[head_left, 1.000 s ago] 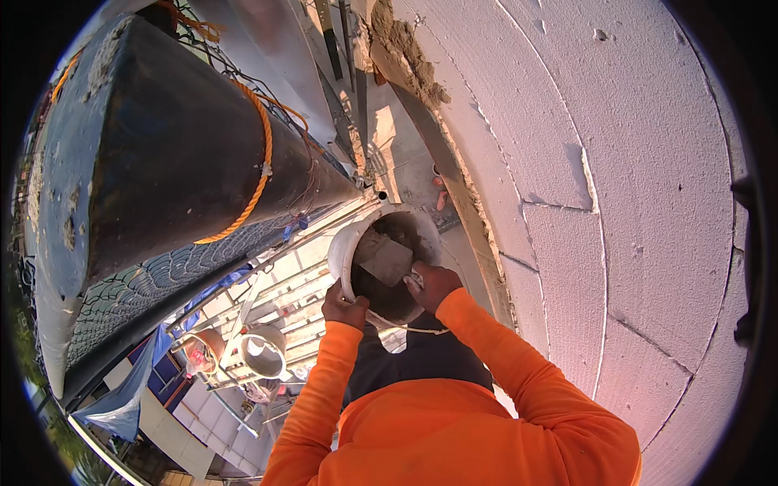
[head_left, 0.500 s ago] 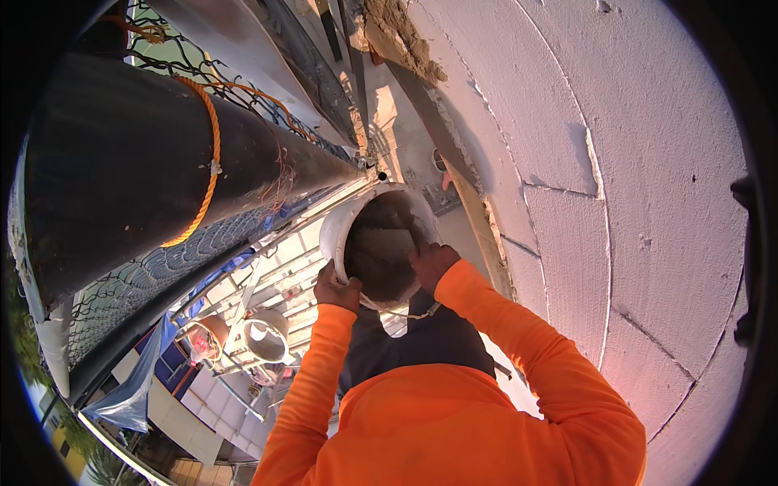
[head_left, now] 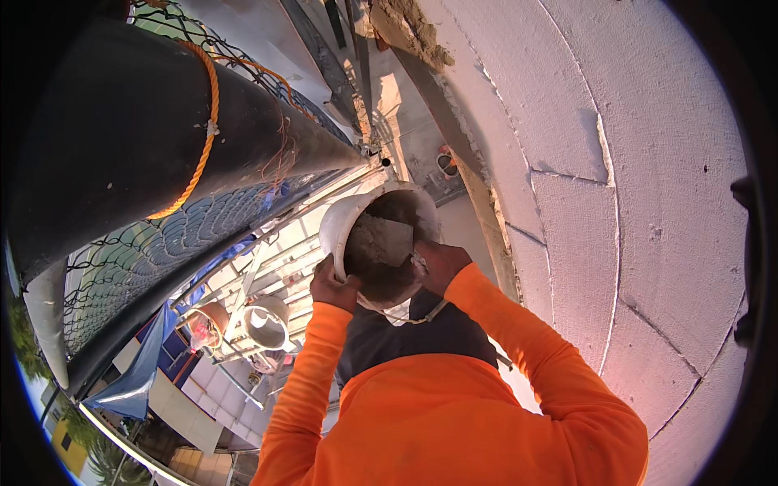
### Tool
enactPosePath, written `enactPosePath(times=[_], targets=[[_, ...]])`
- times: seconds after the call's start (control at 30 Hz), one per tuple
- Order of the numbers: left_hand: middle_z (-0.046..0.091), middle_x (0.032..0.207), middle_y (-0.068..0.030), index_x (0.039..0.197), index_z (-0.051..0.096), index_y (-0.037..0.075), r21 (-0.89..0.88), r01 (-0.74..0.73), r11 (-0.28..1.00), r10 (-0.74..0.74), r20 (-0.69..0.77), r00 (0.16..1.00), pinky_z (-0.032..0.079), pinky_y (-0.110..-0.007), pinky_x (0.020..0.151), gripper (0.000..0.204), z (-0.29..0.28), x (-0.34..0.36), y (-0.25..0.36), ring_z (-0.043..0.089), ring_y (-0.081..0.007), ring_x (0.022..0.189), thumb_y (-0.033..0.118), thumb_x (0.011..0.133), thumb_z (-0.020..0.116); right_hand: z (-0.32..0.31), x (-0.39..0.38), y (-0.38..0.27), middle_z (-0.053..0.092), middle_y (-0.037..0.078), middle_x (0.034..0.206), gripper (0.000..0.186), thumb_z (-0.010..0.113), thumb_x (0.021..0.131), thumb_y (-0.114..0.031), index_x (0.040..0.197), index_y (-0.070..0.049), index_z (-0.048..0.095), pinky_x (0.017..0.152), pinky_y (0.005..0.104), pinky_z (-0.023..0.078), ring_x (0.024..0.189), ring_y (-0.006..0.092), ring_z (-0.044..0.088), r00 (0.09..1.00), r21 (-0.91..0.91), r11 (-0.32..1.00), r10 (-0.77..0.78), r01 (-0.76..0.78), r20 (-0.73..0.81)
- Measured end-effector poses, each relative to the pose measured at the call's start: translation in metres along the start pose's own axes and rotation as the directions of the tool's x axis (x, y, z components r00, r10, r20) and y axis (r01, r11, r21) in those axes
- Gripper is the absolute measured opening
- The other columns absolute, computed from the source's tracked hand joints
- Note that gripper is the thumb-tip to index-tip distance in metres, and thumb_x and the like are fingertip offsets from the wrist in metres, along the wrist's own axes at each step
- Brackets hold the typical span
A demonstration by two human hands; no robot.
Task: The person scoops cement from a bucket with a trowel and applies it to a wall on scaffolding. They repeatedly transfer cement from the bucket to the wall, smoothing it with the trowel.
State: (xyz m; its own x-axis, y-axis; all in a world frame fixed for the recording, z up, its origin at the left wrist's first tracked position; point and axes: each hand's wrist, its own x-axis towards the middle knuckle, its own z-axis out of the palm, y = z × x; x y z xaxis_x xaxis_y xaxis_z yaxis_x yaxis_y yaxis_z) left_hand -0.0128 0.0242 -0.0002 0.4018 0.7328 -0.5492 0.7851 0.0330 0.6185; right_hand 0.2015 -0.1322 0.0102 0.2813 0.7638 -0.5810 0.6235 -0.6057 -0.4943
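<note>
A whitish bucket, tilted with its mouth facing me, stands between my two arms. Grey-brown mortar lines its inside. My left hand grips the bucket's left rim, thumb at the mouth and fingers on the outer wall. At the right side of the mouth, my right hand is closed around the handle of a trowel. The trowel's flat grey blade lies inside the bucket, angled across the mouth; the handle is mostly hidden by my fingers. A thin bail handle hangs below the rim.
A wall of pale blocks rises on the right. On the left runs a thick dark pipe tied with orange rope, beside chain-link mesh. Lower down, buckets sit by slatted scaffolding. Another person's bucket-side hand shows far below.
The trowel blade has turned and shows more of its lit face within the bucket. My right hand has shifted slightly right and down; my left hand still grips the rim.
</note>
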Motion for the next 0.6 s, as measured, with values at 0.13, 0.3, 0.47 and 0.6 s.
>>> enactPosePath(times=[0.13,0.3,0.47,0.6], targets=[[0.07,0.112,-0.0191,0.119,0.07,0.0,-0.086,0.073,0.994,-0.072,0.005,0.997,0.055,-0.041,0.092,0.051,0.007,0.011,-0.008,0.069,-0.0332,0.1,0.015,0.07,0.073,0.002,-0.01,0.02,0.07,0.017,0.099,0.024,0.062,0.096,-0.03,0.109,-0.009,0.06,0.079,0.0509,0.056,0.09,0.039,0.07,0.997,-0.074,0.997,-0.036,0.031,-0.069],[0.071,0.109,-0.02,0.123,0.07,0.001,-0.115,0.061,0.992,-0.066,-0.039,0.997,0.056,-0.039,0.087,0.055,0.027,0.021,-0.029,0.07,-0.0314,0.095,0.016,0.07,0.075,-0.024,0.001,0.021,0.069,0.016,0.094,0.025,0.061,0.098,-0.033,0.105,-0.01,0.059,0.075,0.051,0.056,0.087,0.0383,0.07,0.983,-0.099,0.992,0.059,-0.078,-0.176],[0.07,0.117,-0.0231,0.131,0.066,0.002,-0.175,0.112,0.978,-0.115,-0.012,0.993,0.056,-0.041,0.095,0.064,0.036,0.031,-0.033,0.07,-0.0347,0.106,0.016,0.069,0.076,-0.11,0.041,0.014,0.071,0.023,0.102,0.035,0.058,0.101,-0.037,0.116,-0.005,0.061,0.081,0.0532,0.055,0.094,0.0425,0.07,0.928,-0.08,0.979,0.152,-0.19,-0.341],[0.07,0.114,-0.0223,0.129,0.068,0.006,-0.076,0.087,0.993,-0.09,-0.031,0.995,0.056,-0.042,0.094,0.061,0.032,0.023,-0.034,0.07,-0.0369,0.103,0.015,0.069,0.074,-0.154,0.133,0.003,0.07,0.028,0.103,0.038,0.057,0.101,-0.036,0.116,-0.001,0.061,0.088,0.0531,0.053,0.099,0.0456,0.068,0.88,-0.014,0.993,0.098,-0.118,-0.465]])
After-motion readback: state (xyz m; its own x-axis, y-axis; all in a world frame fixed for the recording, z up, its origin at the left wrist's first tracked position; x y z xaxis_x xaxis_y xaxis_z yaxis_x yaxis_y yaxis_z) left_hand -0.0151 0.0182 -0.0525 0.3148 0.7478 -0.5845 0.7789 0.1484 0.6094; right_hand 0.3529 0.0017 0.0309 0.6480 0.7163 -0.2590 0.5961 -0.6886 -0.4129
